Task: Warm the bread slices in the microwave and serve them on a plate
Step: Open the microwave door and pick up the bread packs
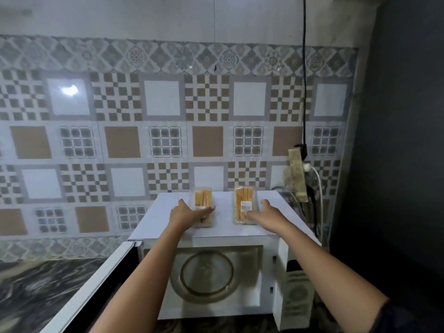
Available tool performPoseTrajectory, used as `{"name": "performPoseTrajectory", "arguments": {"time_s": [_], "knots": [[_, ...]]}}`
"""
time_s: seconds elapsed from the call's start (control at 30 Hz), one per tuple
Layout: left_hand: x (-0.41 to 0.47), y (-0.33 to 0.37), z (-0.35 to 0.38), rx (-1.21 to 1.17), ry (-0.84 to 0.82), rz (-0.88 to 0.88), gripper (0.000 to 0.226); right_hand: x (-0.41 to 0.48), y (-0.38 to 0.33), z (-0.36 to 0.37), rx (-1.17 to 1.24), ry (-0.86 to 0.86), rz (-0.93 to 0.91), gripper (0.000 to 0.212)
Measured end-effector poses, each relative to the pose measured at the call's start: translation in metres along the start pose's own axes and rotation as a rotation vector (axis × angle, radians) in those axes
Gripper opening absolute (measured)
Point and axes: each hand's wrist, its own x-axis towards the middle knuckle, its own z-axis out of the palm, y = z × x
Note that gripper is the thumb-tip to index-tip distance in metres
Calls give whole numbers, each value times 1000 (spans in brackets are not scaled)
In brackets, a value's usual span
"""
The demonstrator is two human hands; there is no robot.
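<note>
Bread slices (243,197) are sitting in two clear plastic packs on top of the microwave (225,213), side by side but apart, toward its back edge. The left hand (189,211) is reaching over the left pack (203,195), with its thumb spread to the pack's left side and its straight fingers lying across the near end. The right hand (263,212) is touching the barcode-labelled right pack (238,219) with outstretched fingers, thumb splayed to the right. Neither hand is curling closed. The door (96,284) is hanging open leftward, showing the glass turntable (206,272). The microwave is standing on the marbled counter (36,284).
</note>
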Motion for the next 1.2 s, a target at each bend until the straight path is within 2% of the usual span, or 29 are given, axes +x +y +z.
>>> {"name": "performPoseTrajectory", "arguments": {"time_s": [0.1,0.2,0.3,0.47,0.6,0.67,0.83,0.9,1.03,1.13,1.2], "knots": [[13,-9,4,-125,-101,47,103,15,-5,10,54,4,7,75],[18,-8,7,-232,-135,128,72,28,-8,19,102,57,1,78],[19,1,8,-203,-108,172,56,35,-12,26,139,105,0,72],[21,4,13,-221,-56,116,57,37,-23,31,114,124,-75,77],[21,1,11,-240,-86,124,56,32,-25,28,142,59,-78,69],[17,0,12,-228,-99,166,47,31,-23,29,137,16,-54,63],[-7,5,13,-326,-161,208,35,15,-9,27,421,-91,23,57],[-18,7,12,-380,-191,189,36,3,-3,25,497,-74,10,58],[-49,5,18,-484,-210,208,60,-26,10,21,634,-30,-31,62],[-79,-2,24,-614,-172,195,79,-47,28,20,654,-2,-74,83],[-101,-5,26,-678,-155,192,82,-63,41,18,632,-8,-104,88]]}}
